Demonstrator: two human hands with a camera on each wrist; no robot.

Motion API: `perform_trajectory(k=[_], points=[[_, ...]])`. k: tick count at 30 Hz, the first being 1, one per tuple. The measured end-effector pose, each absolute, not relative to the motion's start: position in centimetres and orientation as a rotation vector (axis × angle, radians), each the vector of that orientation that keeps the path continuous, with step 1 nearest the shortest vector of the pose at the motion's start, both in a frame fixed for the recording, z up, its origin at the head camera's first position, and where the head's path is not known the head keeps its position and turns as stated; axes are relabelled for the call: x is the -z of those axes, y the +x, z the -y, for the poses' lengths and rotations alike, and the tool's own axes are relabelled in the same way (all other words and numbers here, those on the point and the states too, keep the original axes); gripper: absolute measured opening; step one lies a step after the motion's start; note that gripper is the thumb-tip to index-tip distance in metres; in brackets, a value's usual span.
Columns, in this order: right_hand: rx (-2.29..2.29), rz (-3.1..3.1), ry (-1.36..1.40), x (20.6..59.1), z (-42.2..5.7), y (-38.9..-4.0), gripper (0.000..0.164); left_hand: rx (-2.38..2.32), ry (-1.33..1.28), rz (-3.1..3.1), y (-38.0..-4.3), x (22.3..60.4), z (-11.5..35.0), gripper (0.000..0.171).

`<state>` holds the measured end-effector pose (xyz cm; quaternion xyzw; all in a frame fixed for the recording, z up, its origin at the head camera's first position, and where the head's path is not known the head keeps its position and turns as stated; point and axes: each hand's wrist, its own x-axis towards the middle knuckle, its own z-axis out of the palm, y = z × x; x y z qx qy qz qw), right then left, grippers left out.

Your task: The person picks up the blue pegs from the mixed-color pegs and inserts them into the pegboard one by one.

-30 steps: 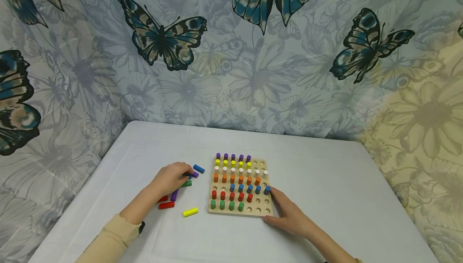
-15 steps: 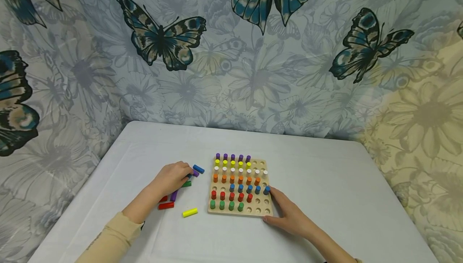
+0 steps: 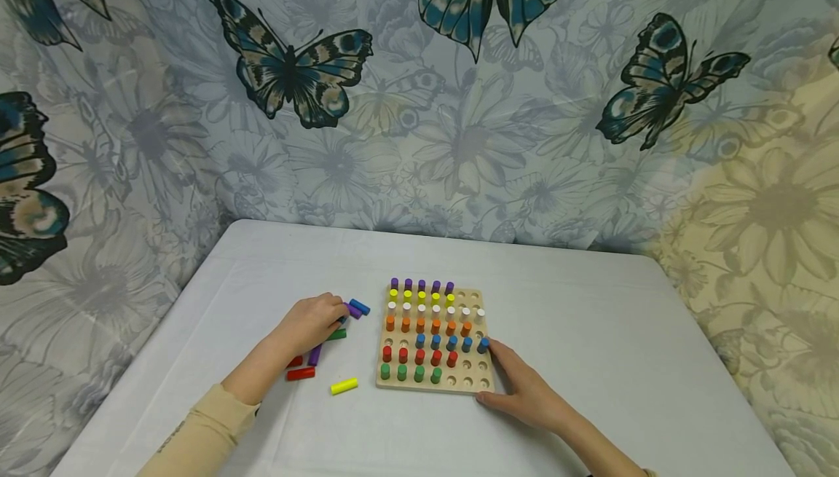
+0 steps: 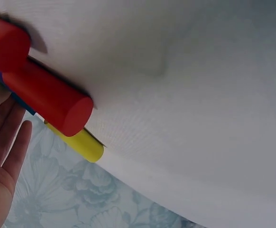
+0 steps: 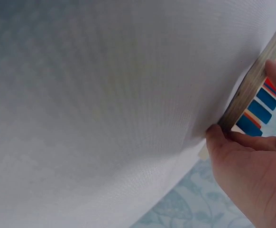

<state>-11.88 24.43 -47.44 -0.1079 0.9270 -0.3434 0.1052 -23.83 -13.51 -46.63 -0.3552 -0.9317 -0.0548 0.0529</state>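
My left hand (image 3: 313, 322) is over the loose pegs left of the board, its fingertips pinching a blue peg (image 3: 343, 320) that they mostly cover. In the left wrist view, part of a blue peg (image 4: 23, 102) shows beside the fingers (image 4: 10, 128). A purple peg (image 3: 352, 310) and another blue peg (image 3: 360, 306) lie right at those fingertips. My right hand (image 3: 527, 388) grips the wooden pegboard (image 3: 459, 382) at its near right corner, thumb on the front edge and fingers along the right side. The index fingertip is close by the end blue peg (image 3: 483, 346).
Rows of colored pegs stand in the board, with several bare holes toward the right. Loose on the white table (image 3: 564, 302) lie a green peg (image 3: 337, 334), a purple one, two red pegs (image 3: 301, 373) and a yellow peg (image 3: 344, 387). A butterfly-patterned wall covering (image 3: 459, 135) rises behind.
The purple peg at the left fingertips has shifted slightly away from me, closer to the loose blue peg. The left hand has barely moved; the right hand keeps its place on the board.
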Motion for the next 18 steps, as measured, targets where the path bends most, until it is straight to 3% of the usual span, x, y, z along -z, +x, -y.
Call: perform_trajectory(k=[18], points=[[1.017,-2.727,-0.296,47.38,-24.34,-11.88,0.093,0.46,-1.008,2.754,-23.33,46.97,13.71,0.017]])
